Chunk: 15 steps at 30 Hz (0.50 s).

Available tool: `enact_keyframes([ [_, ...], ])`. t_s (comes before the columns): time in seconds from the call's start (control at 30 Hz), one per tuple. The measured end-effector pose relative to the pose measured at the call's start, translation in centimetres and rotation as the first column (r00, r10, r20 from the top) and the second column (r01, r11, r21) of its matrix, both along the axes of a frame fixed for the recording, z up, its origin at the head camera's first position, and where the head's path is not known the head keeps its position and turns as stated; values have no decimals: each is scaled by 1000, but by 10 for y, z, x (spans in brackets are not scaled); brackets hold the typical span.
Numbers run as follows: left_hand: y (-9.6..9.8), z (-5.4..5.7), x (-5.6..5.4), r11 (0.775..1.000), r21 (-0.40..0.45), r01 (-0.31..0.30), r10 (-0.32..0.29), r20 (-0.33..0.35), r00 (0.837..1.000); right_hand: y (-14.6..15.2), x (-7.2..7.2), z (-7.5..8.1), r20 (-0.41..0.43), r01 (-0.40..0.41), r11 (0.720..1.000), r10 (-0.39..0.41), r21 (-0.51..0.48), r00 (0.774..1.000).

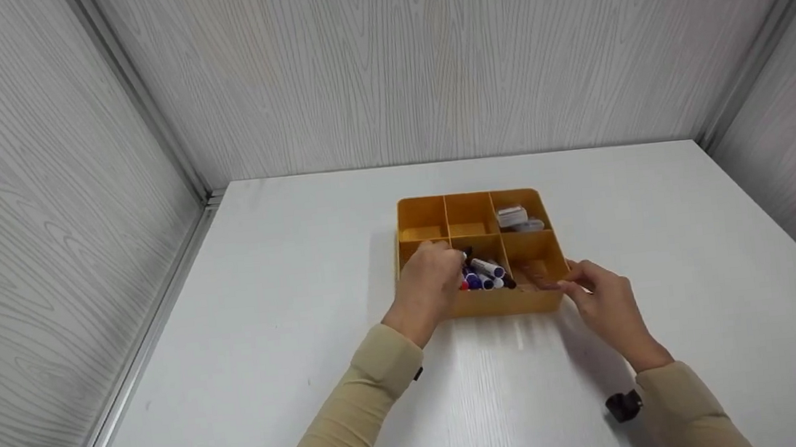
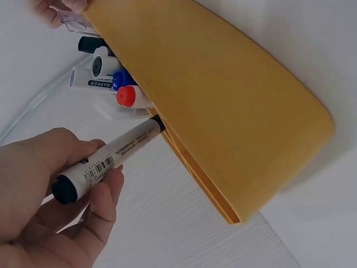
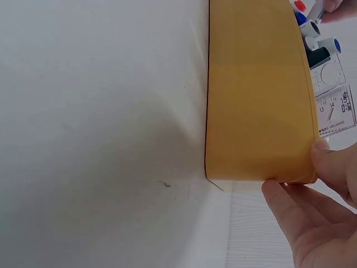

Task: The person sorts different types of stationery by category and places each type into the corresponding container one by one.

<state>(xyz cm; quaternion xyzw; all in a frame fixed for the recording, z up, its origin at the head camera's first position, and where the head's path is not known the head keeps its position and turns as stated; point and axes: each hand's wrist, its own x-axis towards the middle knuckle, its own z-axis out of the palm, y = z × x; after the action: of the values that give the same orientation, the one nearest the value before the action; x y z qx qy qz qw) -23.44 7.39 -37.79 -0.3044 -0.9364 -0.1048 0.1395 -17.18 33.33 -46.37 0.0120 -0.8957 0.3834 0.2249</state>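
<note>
My left hand (image 1: 430, 279) holds a white marker (image 2: 120, 151) with dark ends between thumb and fingers, over the front left of a yellow divided organizer box (image 1: 501, 305). In the left wrist view, the marker's far end meets the box's rim. At the box's front right corner, my right hand (image 3: 329, 206) grips the wall, thumb near the rim and fingers against the side. Several markers (image 1: 488, 268) with red, blue and black ends lie in the front middle compartment. A clear ruler (image 3: 333, 100) sits in the front right compartment.
Small white boxed items (image 1: 512, 216) and a clear piece (image 1: 531, 225) occupy the back right compartment. The box stands on a white table (image 1: 265, 280), with wood-grain panels (image 1: 397, 63) behind it and at both sides.
</note>
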Motion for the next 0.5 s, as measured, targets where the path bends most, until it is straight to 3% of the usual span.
enact_keyframes([
  [0.23,12,-4,1,1000,12,16,-16,59,998,2,-1,0,8,-10,1000,10,-11,1000],
  [0.5,10,-18,1,991,41,127,-131,130,983,4,0,-2,22,-13,1000,13,-8,1000],
])
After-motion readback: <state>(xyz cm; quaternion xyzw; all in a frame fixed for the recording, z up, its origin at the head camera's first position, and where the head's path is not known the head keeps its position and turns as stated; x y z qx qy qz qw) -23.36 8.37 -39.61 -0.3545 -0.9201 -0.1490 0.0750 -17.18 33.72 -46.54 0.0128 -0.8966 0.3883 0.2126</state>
